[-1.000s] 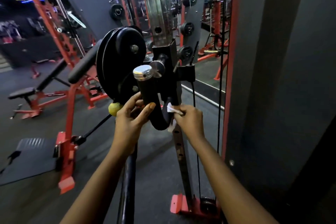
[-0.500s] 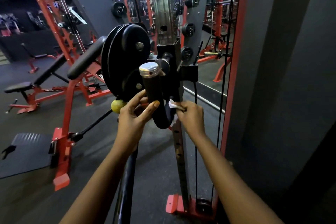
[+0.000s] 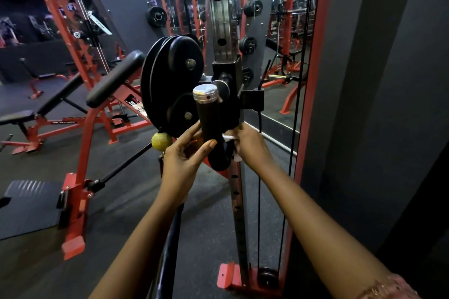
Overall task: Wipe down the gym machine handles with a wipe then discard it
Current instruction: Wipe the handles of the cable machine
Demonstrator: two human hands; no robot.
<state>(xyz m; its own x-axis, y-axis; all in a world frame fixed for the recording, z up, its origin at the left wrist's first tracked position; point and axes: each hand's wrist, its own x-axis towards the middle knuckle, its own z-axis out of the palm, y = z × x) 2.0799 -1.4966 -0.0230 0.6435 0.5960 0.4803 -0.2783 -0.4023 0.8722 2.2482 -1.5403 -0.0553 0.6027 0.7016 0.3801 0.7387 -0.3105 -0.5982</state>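
Head view: centre frame, the left hand [image 3: 181,160] is clasping the curved, matte black handle [image 3: 209,119] between thumb and fingers, below its shiny round metal cap [image 3: 205,94]. The right hand [image 3: 250,145] is pinching a crumpled white wipe [image 3: 229,138] against the handle's bend, beside glossy round weight plates [image 3: 175,75].

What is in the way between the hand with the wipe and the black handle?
Nothing visible. The right hand holds the wipe straight against the handle near its lower bend.
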